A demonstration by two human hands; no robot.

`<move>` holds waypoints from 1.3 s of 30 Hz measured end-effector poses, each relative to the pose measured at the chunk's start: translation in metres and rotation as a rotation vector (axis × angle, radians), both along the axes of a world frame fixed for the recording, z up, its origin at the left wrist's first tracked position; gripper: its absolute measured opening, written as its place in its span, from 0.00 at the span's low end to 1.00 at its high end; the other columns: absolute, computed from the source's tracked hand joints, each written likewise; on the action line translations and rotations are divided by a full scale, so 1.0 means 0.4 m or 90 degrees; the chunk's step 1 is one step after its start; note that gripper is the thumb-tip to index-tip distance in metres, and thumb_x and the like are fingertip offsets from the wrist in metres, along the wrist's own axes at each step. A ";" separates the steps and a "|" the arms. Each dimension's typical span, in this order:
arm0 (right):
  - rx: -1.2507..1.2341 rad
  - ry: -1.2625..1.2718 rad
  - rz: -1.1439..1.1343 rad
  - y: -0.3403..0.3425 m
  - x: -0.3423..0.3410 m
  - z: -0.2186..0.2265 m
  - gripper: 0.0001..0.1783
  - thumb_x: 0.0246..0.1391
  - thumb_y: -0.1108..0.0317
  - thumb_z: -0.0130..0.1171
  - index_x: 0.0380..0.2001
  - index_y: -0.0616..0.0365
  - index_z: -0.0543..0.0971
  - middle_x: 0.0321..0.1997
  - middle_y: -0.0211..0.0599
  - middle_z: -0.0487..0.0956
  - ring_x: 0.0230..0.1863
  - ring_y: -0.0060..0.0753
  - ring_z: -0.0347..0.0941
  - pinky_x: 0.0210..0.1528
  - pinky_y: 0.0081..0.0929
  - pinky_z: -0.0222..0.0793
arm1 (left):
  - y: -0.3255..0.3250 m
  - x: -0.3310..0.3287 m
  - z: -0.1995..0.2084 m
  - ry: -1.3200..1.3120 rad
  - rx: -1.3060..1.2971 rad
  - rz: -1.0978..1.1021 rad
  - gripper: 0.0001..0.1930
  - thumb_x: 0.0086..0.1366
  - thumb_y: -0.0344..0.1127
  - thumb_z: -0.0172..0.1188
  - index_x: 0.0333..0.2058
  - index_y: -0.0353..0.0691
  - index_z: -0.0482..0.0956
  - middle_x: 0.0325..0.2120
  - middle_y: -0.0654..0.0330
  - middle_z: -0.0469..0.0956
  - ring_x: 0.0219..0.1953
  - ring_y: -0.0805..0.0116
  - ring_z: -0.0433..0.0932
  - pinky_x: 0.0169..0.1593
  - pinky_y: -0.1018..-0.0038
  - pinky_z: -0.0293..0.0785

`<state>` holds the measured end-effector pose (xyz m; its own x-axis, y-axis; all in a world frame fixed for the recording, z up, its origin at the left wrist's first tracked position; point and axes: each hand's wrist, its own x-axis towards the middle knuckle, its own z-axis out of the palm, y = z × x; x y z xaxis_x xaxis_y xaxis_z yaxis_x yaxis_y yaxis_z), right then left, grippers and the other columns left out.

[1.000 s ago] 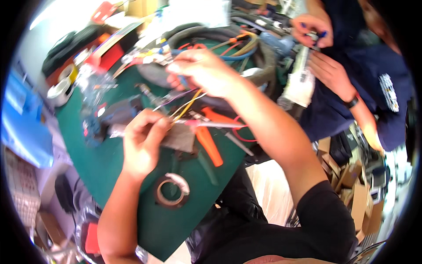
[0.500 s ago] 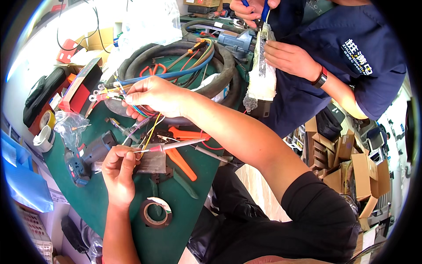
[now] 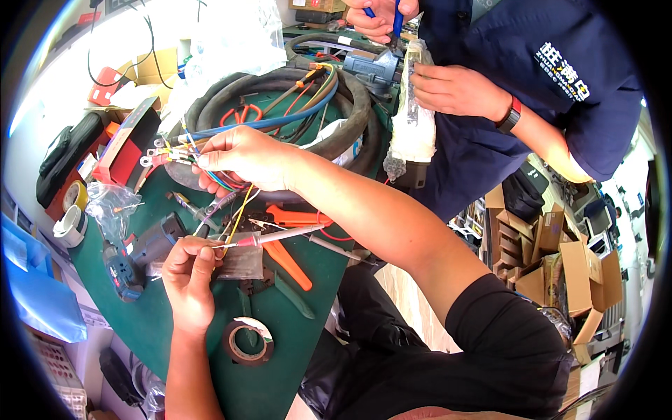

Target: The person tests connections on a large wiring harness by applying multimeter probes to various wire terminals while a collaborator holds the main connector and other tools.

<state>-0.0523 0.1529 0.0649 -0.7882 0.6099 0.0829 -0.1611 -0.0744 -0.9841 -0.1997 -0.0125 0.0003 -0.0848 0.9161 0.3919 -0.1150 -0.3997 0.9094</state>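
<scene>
My left hand (image 3: 190,280) is closed in a pinch, thumb against finger, on the thin tip of a slim pen-shaped probe (image 3: 283,236) with a pinkish-red section. A yellow wire (image 3: 240,210) runs down close to those fingers. Higher up, my right hand (image 3: 241,159) grips a bundle of thin coloured wires (image 3: 222,180). Ring terminals (image 3: 148,159) on thicker leads lie just left of it. Below the hands are orange-handled pliers (image 3: 288,266), a green-handled tool (image 3: 292,295), and a clear plastic bag (image 3: 238,264).
A thick black cable coil (image 3: 360,105) fills the back of the green table (image 3: 280,357). A cordless drill (image 3: 126,269) and a tape roll (image 3: 231,348) lie nearer. Across the table, a co-worker's hand (image 3: 458,91) steadies a wrapped piece; the other holds a blue-handled tool (image 3: 397,21).
My hands stay almost still, keeping their grips. The co-worker's hands and blue-handled tool appear slightly further left; the whole view has shifted a little.
</scene>
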 end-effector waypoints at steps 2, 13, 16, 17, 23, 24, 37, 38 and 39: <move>0.002 0.003 0.004 0.002 -0.001 0.000 0.12 0.59 0.67 0.56 0.38 0.66 0.76 0.31 0.43 0.79 0.31 0.31 0.77 0.35 0.26 0.73 | 0.001 -0.002 0.000 -0.002 0.004 -0.002 0.05 0.66 0.30 0.55 0.31 0.36 0.73 0.29 0.62 0.75 0.31 0.78 0.69 0.37 0.81 0.66; -0.012 0.011 -0.003 0.003 0.009 -0.003 0.12 0.59 0.67 0.56 0.38 0.66 0.76 0.32 0.43 0.79 0.31 0.31 0.77 0.35 0.25 0.73 | 0.003 0.002 0.001 0.000 0.000 -0.005 0.05 0.66 0.30 0.55 0.31 0.36 0.72 0.29 0.62 0.75 0.32 0.77 0.69 0.38 0.81 0.66; -0.022 0.017 -0.004 0.000 0.009 0.001 0.12 0.59 0.66 0.55 0.38 0.66 0.76 0.32 0.43 0.79 0.31 0.31 0.77 0.34 0.25 0.73 | 0.003 0.006 0.002 -0.006 0.009 -0.006 0.05 0.66 0.29 0.54 0.31 0.36 0.73 0.29 0.63 0.75 0.32 0.78 0.69 0.38 0.81 0.66; -0.018 0.020 -0.003 0.001 0.007 0.000 0.12 0.59 0.66 0.55 0.38 0.66 0.76 0.32 0.43 0.79 0.30 0.31 0.77 0.34 0.25 0.73 | 0.003 0.005 0.002 -0.008 0.013 -0.004 0.04 0.66 0.29 0.54 0.31 0.36 0.73 0.29 0.63 0.75 0.32 0.78 0.69 0.37 0.81 0.66; 0.046 -0.003 -0.006 -0.007 -0.017 -0.002 0.13 0.58 0.67 0.54 0.40 0.67 0.76 0.32 0.43 0.79 0.30 0.33 0.76 0.34 0.27 0.73 | -0.009 -0.014 -0.007 0.039 -0.011 0.049 0.05 0.65 0.27 0.52 0.31 0.34 0.74 0.29 0.62 0.75 0.31 0.77 0.70 0.37 0.80 0.67; 0.044 -0.007 -0.026 -0.001 0.009 -0.006 0.13 0.58 0.67 0.54 0.40 0.67 0.75 0.32 0.42 0.78 0.31 0.33 0.76 0.35 0.27 0.73 | 0.004 -0.001 -0.009 0.027 -0.018 0.026 0.05 0.65 0.27 0.52 0.31 0.34 0.75 0.29 0.63 0.75 0.31 0.78 0.70 0.37 0.79 0.67; 0.041 0.015 -0.001 -0.010 0.004 0.002 0.12 0.57 0.63 0.58 0.37 0.62 0.76 0.32 0.37 0.77 0.35 0.30 0.74 0.38 0.29 0.72 | -0.006 -0.014 -0.010 0.003 -0.011 -0.026 0.02 0.65 0.27 0.54 0.32 0.35 0.74 0.31 0.62 0.77 0.33 0.77 0.71 0.41 0.77 0.68; 0.043 0.013 -0.003 -0.009 0.004 0.002 0.12 0.57 0.63 0.59 0.36 0.62 0.76 0.32 0.37 0.77 0.35 0.30 0.74 0.38 0.29 0.72 | -0.007 -0.017 -0.011 0.031 -0.002 -0.031 0.03 0.65 0.27 0.54 0.33 0.35 0.74 0.32 0.60 0.77 0.34 0.75 0.71 0.42 0.76 0.68; 0.045 0.012 -0.005 -0.006 0.004 -0.001 0.12 0.57 0.63 0.59 0.36 0.62 0.76 0.31 0.36 0.77 0.35 0.30 0.74 0.38 0.29 0.72 | -0.008 -0.016 -0.010 0.069 0.019 -0.035 0.02 0.64 0.27 0.54 0.32 0.35 0.74 0.32 0.60 0.77 0.34 0.75 0.72 0.42 0.75 0.68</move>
<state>-0.0507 0.1504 0.0645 -0.7810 0.6086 0.1402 -0.1797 -0.0040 -0.9837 -0.2059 -0.0156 -0.0036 0.0106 0.9061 0.4230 -0.0388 -0.4224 0.9056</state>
